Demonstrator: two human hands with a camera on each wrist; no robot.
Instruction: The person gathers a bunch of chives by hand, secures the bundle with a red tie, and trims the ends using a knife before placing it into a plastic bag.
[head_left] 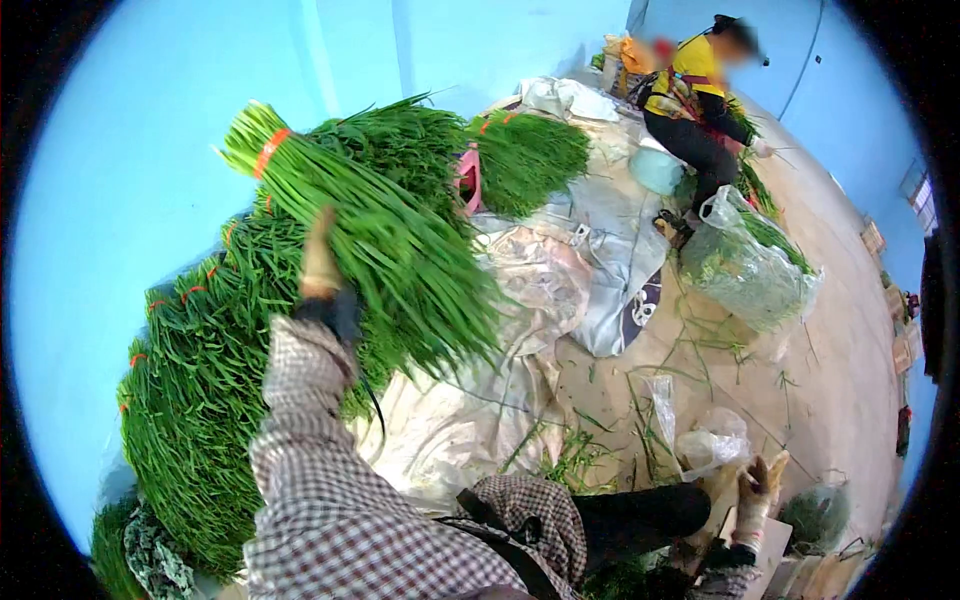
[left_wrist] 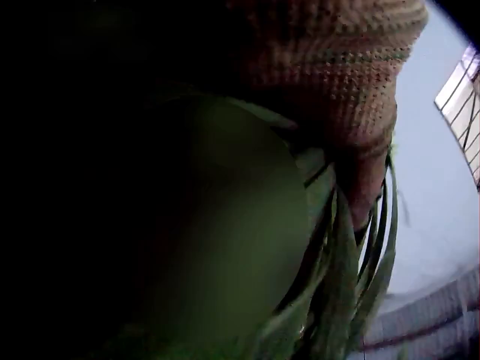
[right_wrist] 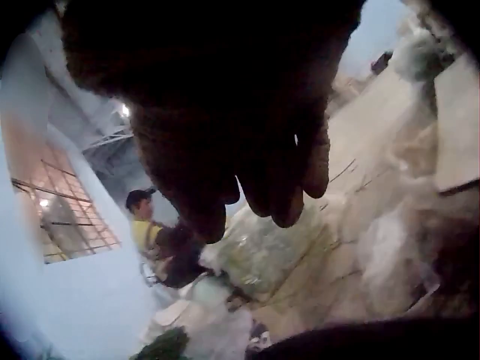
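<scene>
My left hand [head_left: 320, 262], in a knitted glove, grips a big bunch of garlic chives [head_left: 385, 230] and holds it up over the pile at the wall. An orange band [head_left: 270, 152] ties the pale stem end, which points up and left, while the leaves fan down to the right. Up close in the left wrist view, the glove [left_wrist: 337, 82] is against long green leaves [left_wrist: 341, 277]; much there is dark. My gloved right hand [head_left: 758, 488] hangs at the lower right holding nothing, its loose fingers [right_wrist: 289, 210] dark in the right wrist view.
Banded bunches [head_left: 200, 400] are heaped along the blue wall [head_left: 180, 120]. More chives [head_left: 535, 160] lie on pale sheets [head_left: 520, 290] beside a pink basket [head_left: 468, 180]. A person in yellow [head_left: 695, 70] bends near a plastic bag of greens [head_left: 750, 260]. Loose leaves [head_left: 575, 455] litter the floor.
</scene>
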